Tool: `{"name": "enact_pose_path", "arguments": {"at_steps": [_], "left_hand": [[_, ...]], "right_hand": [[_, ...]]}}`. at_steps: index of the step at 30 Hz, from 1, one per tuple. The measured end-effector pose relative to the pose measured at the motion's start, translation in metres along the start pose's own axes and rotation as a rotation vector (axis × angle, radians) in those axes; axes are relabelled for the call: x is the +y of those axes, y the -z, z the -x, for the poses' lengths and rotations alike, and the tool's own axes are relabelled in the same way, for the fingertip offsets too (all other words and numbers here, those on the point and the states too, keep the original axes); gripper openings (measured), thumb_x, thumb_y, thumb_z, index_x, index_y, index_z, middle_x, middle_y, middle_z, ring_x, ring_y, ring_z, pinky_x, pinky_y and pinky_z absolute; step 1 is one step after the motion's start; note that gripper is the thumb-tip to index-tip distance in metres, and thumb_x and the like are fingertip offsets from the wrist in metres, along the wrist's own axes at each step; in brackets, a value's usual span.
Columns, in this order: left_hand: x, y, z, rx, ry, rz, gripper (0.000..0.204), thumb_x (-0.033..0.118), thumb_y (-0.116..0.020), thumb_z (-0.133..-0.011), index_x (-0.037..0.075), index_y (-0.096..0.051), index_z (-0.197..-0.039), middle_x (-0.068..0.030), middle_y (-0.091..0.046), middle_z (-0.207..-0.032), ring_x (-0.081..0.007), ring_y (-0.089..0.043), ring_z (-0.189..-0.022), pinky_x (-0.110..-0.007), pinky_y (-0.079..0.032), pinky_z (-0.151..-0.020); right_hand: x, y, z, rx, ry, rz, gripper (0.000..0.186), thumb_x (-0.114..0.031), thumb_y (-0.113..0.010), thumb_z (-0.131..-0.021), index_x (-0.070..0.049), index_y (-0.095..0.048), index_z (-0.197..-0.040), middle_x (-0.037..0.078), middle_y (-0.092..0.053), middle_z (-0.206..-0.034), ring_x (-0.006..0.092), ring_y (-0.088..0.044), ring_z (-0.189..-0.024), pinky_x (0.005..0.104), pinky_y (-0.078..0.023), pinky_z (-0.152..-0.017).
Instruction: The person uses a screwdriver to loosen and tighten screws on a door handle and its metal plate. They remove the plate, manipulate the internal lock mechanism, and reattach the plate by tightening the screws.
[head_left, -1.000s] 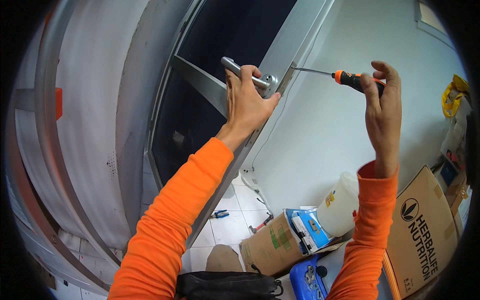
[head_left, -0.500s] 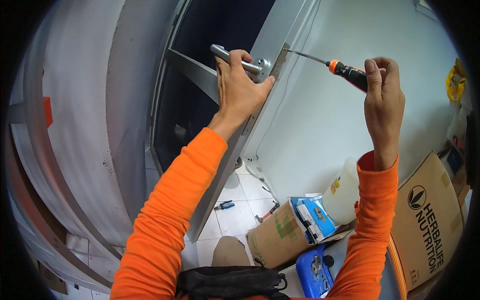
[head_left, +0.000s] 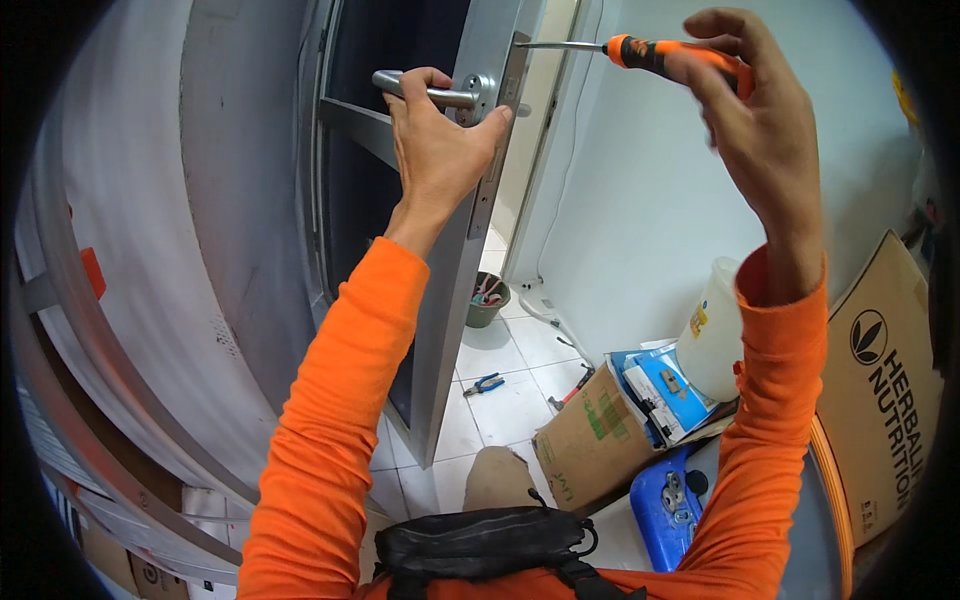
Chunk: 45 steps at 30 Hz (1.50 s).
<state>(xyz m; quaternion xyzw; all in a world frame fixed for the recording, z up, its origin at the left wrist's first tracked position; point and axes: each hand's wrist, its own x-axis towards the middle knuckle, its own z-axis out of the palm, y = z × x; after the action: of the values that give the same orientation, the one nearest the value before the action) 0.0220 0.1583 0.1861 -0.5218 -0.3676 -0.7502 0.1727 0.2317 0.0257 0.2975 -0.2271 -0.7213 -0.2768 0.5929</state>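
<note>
My left hand is closed round the silver lever handle of a grey-framed door, its thumb against the door's edge. Along that edge runs a metal lock faceplate. A screwdriver with an orange and black grip is held nearly level, its tip at the upper end of the faceplate. My right hand grips the end of the screwdriver, slightly blurred. Whether the tip sits in a screw is too small to tell.
Pliers lie on white floor tiles near a dark bucket of tools. To the right stand a cardboard box with a blue package on top, a blue case, a whitish container and a large carton. A black pouch is at my waist.
The door has swung, and a gap shows beyond its edge. Both hands appear further up in view; the screwdriver has gone from slanting to nearly level, and my right fingers have shifted on its grip.
</note>
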Motion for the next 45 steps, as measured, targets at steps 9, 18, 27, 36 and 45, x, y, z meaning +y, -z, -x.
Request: {"name": "enact_pose_path", "arguments": {"at_steps": [9, 18, 27, 36, 45], "left_hand": [[0.001, 0.001, 0.001, -0.021, 0.042, 0.039, 0.068, 0.026, -0.089, -0.075, 0.003, -0.045, -0.121, -0.0206, -0.046, -0.115, -0.031, -0.054, -0.099, -0.043, -0.049, -0.085], [-0.001, -0.006, 0.002, 0.001, 0.032, 0.031, 0.068, 0.03, -0.09, -0.076, 0.001, -0.049, -0.121, -0.0199, -0.053, -0.115, -0.033, -0.059, -0.104, -0.042, -0.05, -0.09], [-0.006, -0.01, 0.002, -0.009, 0.009, 0.056, 0.068, 0.028, -0.088, -0.075, 0.003, -0.044, -0.12, -0.0207, -0.043, -0.114, -0.0331, -0.05, -0.104, -0.045, -0.045, -0.09], [-0.003, -0.007, 0.0, -0.014, 0.049, 0.035, 0.068, 0.027, -0.088, -0.075, 0.003, -0.044, -0.12, -0.0207, -0.045, -0.114, -0.0326, -0.051, -0.103, -0.045, -0.045, -0.088], [-0.003, -0.005, 0.001, 0.013, 0.036, -0.022, 0.07, 0.03, -0.09, -0.075, 0.0, -0.048, -0.121, -0.0206, -0.053, -0.115, -0.033, -0.059, -0.104, -0.043, -0.05, -0.091]], "right_hand": [[0.004, -0.011, 0.001, -0.027, 0.115, -0.047, 0.022, -0.007, -0.065, -0.097, 0.002, -0.055, -0.115, 0.015, -0.07, -0.08, 0.0172, -0.07, -0.073, 0.0302, -0.054, -0.062], [0.034, 0.008, 0.001, -0.24, 0.062, 0.141, 0.039, -0.033, -0.066, -0.102, -0.004, -0.059, -0.128, 0.008, -0.067, -0.088, 0.0103, -0.061, -0.078, 0.0257, -0.05, -0.074], [0.048, 0.004, 0.005, -0.252, 0.14, 0.006, 0.036, -0.035, -0.059, -0.106, -0.007, -0.06, -0.128, 0.007, -0.067, -0.088, 0.0113, -0.067, -0.084, 0.0274, -0.052, -0.066], [0.037, 0.007, 0.011, -0.242, 0.033, 0.025, 0.037, -0.036, -0.057, -0.107, -0.005, -0.059, -0.128, 0.009, -0.07, -0.089, 0.012, -0.059, -0.07, 0.0279, -0.052, -0.069], [0.042, 0.002, 0.004, -0.249, 0.159, 0.028, 0.044, -0.039, -0.055, -0.108, -0.008, -0.054, -0.138, 0.008, -0.071, -0.09, 0.0157, -0.072, -0.09, 0.0254, -0.052, -0.075]]}}
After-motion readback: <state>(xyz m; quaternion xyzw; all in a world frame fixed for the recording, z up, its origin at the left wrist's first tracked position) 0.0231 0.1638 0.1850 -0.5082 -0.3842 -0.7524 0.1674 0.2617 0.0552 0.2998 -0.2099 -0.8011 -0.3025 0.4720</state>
